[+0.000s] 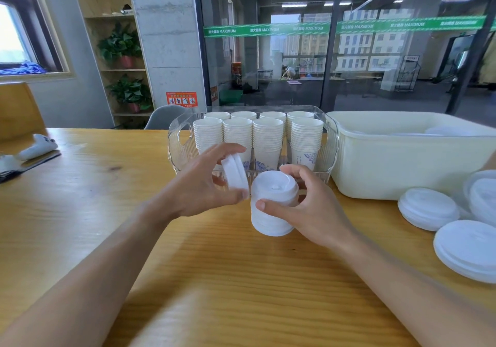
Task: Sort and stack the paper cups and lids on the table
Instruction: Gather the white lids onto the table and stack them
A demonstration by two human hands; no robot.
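Left hand (204, 183) fingers pinch two lids (234, 171) on edge; right hand (308, 207) fingers curl round the lid stack (271, 204).

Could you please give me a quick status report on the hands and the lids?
Left hand pinches two white plastic lids, tilted on edge. Right hand grips the upright stack of white lids on the wooden table. Path clear.

Both bare forearms reach in from the counter's near edge, converging toward its middle. Left hand (198, 183) raised, palm facing right, thumb and fingers curled, pinching a white lid (234, 171) held on edge. Right hand (308, 207) curled around the stack of lids (272, 204), thumb in front, fingers behind.
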